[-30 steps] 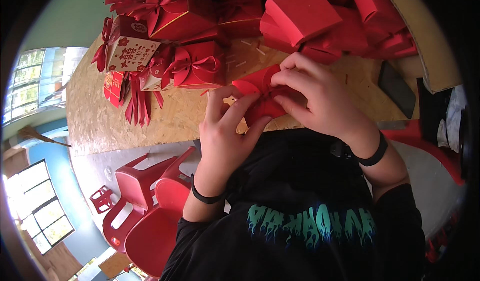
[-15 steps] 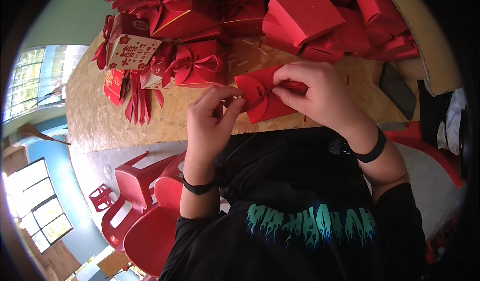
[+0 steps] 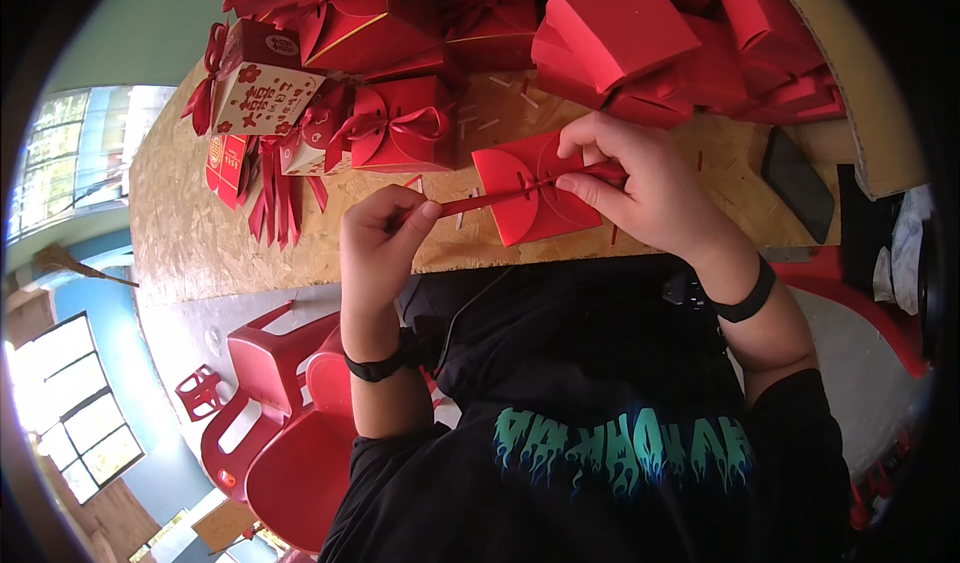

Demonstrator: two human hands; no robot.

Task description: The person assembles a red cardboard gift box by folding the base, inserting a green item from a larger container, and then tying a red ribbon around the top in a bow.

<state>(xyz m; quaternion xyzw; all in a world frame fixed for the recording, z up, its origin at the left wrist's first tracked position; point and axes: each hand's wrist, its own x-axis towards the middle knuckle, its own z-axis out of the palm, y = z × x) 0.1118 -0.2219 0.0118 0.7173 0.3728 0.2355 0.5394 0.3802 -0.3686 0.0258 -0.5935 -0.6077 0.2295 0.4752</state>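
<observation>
A small red gift box (image 3: 515,225) with curved overlapping flaps lies near the front edge of the wooden table (image 3: 370,248). Through slots in its top runs a dark red ribbon (image 3: 480,202), drawn out straight to the left. My left hand (image 3: 378,238) pinches that end, away from the box. Over the box's right side, my right hand (image 3: 640,178) is closed on the ribbon's other part, thumb and fingers together. Part of the ribbon is hidden inside that hand.
Finished boxes with bows (image 3: 400,128) are piled at the back left, beside loose red ribbons (image 3: 275,203). Plain red boxes (image 3: 625,28) are heaped at the back right. A dark phone-like slab (image 3: 797,185) lies at the right. Red plastic chairs (image 3: 300,443) stand below left.
My left hand has moved left and slightly down, away from the box, pulling the ribbon out into a taut strip. The right hand stays by the box, shifted slightly.
</observation>
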